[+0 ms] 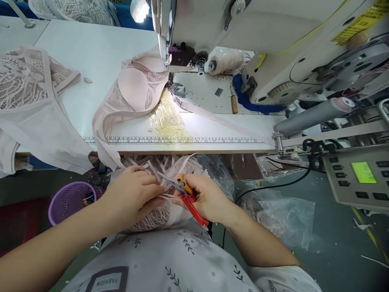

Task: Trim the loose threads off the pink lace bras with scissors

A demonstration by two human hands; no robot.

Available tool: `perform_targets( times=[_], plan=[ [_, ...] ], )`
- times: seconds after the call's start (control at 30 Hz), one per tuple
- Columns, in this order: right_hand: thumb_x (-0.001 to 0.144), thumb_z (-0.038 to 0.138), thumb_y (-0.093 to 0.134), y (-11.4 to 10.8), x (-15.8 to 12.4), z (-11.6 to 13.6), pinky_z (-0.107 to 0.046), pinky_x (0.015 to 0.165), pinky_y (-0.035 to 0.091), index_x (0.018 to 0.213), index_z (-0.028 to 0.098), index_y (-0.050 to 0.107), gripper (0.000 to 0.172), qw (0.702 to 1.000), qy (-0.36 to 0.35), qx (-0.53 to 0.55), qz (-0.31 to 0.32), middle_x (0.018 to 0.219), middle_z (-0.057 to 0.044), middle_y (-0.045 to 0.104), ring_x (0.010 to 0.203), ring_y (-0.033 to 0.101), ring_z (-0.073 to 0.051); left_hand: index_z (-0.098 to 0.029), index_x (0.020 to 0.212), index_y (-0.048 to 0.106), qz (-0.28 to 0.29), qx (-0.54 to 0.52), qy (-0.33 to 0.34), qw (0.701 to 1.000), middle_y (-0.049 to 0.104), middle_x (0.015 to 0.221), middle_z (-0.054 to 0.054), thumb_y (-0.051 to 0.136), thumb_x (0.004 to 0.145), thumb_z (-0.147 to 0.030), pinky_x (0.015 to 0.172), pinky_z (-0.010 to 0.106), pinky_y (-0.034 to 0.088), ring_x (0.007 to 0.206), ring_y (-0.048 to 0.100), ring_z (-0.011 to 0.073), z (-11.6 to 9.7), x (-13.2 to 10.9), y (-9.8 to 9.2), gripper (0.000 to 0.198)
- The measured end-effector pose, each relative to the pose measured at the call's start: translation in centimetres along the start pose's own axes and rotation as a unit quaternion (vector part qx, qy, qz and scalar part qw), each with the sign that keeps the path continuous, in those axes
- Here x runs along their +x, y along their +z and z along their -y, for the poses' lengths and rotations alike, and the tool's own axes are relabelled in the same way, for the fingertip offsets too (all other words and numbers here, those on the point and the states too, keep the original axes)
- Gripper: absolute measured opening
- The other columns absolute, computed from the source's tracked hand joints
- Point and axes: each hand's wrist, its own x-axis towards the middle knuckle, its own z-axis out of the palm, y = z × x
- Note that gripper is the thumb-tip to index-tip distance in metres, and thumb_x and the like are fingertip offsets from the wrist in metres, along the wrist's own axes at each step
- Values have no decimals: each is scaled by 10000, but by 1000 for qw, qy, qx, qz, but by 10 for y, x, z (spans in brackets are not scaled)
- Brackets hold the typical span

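In my lap lies a pale pink lace garment (154,215), bunched below the table edge. My left hand (136,194) is closed on its fabric, fingers bent over the lace. Scissors (194,211) with red and orange handles are in my right hand (209,196); their blades point left toward my left fingers, close to the lace. Whether the blades touch the fabric I cannot tell. On the table, a pale pink bra (133,89) with a smooth cup lies under the sewing machine's needle area (169,77). A pale elastic band (219,119) runs right from there.
The sewing machine (206,24) overhangs the white table (91,36). More lace bras (30,97) hang over the left edge. A purple basket (68,198) stands below left. At right are a control panel (358,174), a grey roller (316,115) and plastic bags (282,215).
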Motion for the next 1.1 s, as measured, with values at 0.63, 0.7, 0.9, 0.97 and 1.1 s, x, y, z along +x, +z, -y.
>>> perform_targets(
  times=[0.63,0.7,0.9,0.97,1.1],
  plan=[
    [788,362,635,5,-25,-33,-290,593,468,722,200,488,228,994,70,85,-26,875,-80,641,707,580,-190,-195,988,464,-262,-289,-259,883,557,868,25,485,820,-197,647,253,530,748,590,133,-6,-43,6,170],
    [789,365,642,7,-28,-35,-295,608,473,696,199,476,252,991,65,108,-39,884,-87,645,720,584,-194,-199,995,458,-283,-288,-274,873,553,848,14,486,808,-197,621,248,517,722,577,127,-10,-38,11,189],
    [784,343,667,8,-33,-37,-317,651,482,732,211,481,234,983,91,149,-59,887,-92,634,748,571,-203,-203,941,493,-297,-321,-284,853,545,819,0,533,790,-227,643,257,507,747,556,135,-13,-35,16,158],
    [786,339,666,9,-34,-39,-308,650,477,733,210,479,233,984,85,145,-59,881,-87,629,751,573,-202,-197,922,497,-311,-359,-271,837,536,815,-1,527,789,-215,648,255,502,738,548,128,-13,-34,15,138],
    [814,364,627,6,-33,-44,-285,620,461,740,211,452,244,993,53,104,-31,857,-71,621,732,571,-190,-193,965,491,-322,-423,-250,809,521,804,-4,538,780,-197,624,245,489,711,532,119,-16,-27,10,190]
  ],
)
